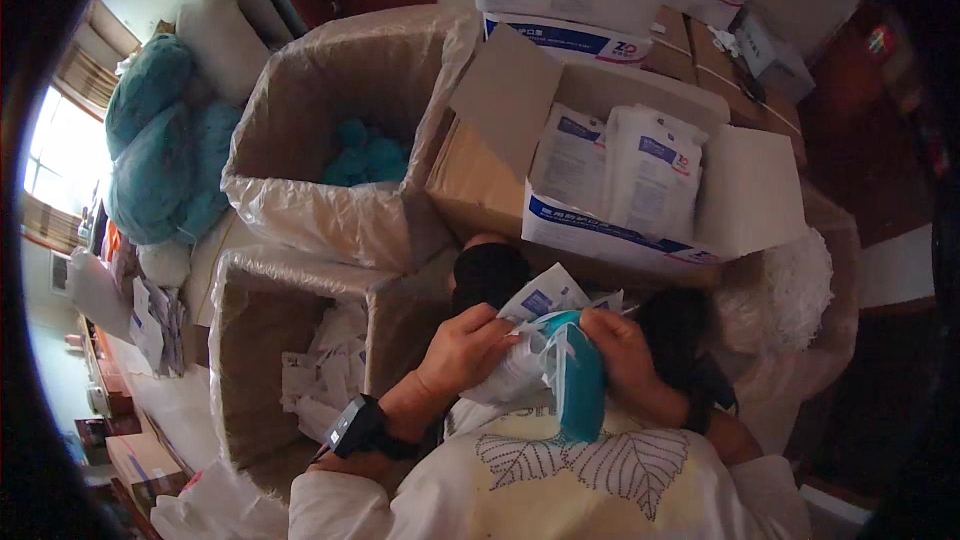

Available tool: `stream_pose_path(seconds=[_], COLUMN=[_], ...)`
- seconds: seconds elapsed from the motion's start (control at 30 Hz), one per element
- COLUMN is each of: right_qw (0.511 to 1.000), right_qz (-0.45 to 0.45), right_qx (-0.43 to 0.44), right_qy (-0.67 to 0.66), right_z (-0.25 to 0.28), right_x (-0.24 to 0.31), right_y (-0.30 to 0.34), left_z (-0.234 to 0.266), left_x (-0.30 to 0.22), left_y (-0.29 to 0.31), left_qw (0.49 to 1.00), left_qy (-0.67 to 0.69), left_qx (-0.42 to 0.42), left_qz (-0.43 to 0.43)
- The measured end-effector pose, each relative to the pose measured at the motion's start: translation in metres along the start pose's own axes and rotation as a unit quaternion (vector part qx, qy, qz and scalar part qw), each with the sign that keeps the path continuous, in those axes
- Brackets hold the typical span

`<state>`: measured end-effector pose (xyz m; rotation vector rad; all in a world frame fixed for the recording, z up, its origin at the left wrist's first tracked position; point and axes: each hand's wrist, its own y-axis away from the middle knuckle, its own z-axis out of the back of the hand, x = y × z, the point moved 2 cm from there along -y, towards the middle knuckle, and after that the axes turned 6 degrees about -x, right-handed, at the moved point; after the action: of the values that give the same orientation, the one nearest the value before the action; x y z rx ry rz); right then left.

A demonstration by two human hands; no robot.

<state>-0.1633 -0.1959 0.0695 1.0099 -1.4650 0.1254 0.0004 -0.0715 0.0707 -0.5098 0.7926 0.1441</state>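
Observation:
Over my lap I hold a white printed packet [545, 297] and a teal folded stack [581, 392] that looks like face masks. My left hand [462, 352] is closed, its fingers pinching the packet's left edge. My right hand [622, 348] closes around the top of the teal masks, thumb uppermost. Thin white strands, apparently ear loops, hang between the two hands beside the masks. The masks' lower end rests near my shirt front. Crumpled white packaging lies under my left fingers; part of it is hidden by the hands.
Ahead, an open carton [620, 240] holds white packets [655, 175]. A plastic-lined box [345, 215] with teal items [365, 155] stands ahead left; another lined box [235, 380] holds white packets [335, 360]. Teal bundles [155, 180] are piled far left. White strands [800, 285] fill a bag at right.

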Motion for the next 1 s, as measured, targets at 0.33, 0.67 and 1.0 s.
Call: stream_pose_path(seconds=[0.33, 0.67, 1.0], right_qw=[0.995, 0.818, 0.975], right_qz=[0.04, 0.327, 0.15], right_qx=[0.035, 0.126, -0.154], right_qy=[0.088, 0.456, 0.047], right_z=[0.004, -0.001, 0.033], right_x=[0.015, 0.066, 0.045], right_y=[0.001, 0.003, 0.0], left_z=[-0.002, -0.001, -0.008], left_x=[-0.002, -0.011, 0.008], left_y=[0.0, -0.005, 0.01], left_qw=[1.0, 0.999, 0.993], left_qy=[-0.006, 0.008, -0.017], left_qx=[0.007, 0.04, 0.016], left_qz=[-0.007, 0.001, 0.114])
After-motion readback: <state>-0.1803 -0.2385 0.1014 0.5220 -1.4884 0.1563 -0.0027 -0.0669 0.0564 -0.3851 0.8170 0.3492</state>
